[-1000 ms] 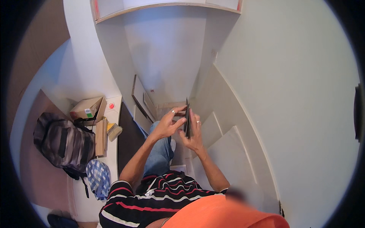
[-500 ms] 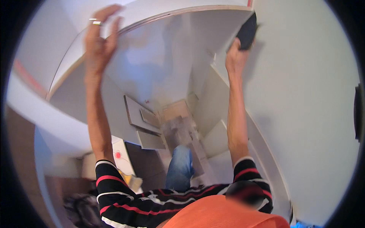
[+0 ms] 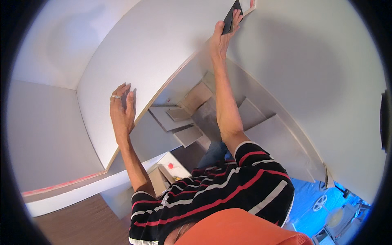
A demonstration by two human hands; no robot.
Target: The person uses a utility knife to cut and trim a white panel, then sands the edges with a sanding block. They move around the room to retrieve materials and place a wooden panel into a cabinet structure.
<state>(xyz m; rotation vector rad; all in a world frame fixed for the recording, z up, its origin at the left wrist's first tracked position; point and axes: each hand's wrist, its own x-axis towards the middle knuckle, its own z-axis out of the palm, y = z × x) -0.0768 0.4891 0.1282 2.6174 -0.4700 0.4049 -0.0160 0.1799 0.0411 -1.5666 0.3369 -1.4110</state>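
Note:
In my right hand (image 3: 223,36) is a thin, folded black sheet that looks like sandpaper (image 3: 228,20), pinched between thumb and fingers. This hand is raised at the far end of a white panel (image 3: 151,45), close to the corner by the grey wall panel. Whether the sheet touches the panel there I cannot tell. My left hand (image 3: 122,112) holds nothing; it lies on the white panel near its bare wooden front edge (image 3: 171,77), with the fingers slightly bent and the thumb apart.
A large grey wall panel (image 3: 310,90) rises on the right. Beneath the white panel, several loose boards (image 3: 188,134) lie low down. A brown wood-look floor (image 3: 81,222) shows at lower left. Blue plastic sheeting (image 3: 306,200) and equipment are at lower right.
The view has turned and now shows more of the white panel's top. My left hand has come down onto the panel. My right hand, still with the black sheet, has moved up and left in view.

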